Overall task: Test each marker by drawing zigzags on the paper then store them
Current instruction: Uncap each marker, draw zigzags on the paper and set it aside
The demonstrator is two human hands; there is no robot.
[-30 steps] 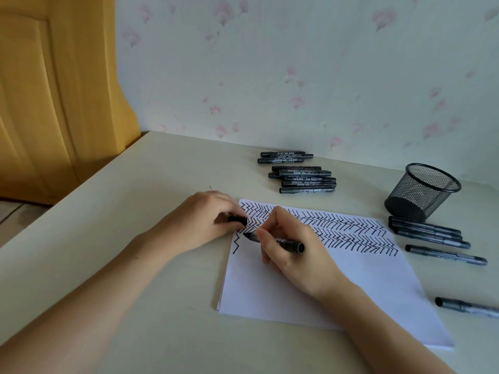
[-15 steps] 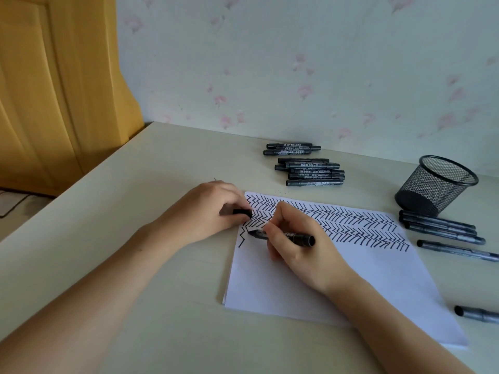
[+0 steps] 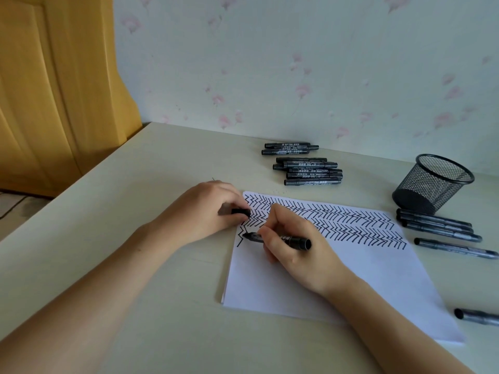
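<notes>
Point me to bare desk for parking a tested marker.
Free: the desk left of the left hand, and the strip between paper and near edge. Crowded: right of the paper, around the mesh cup and loose pens.

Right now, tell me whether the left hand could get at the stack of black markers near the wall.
Probably yes: the left hand has bare table between it and the stack of black markers, but it holds a black cap.

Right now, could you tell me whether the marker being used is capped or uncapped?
Uncapped. The marker in the right hand has its bare tip on the paper, and the left hand pinches the cap.
</notes>
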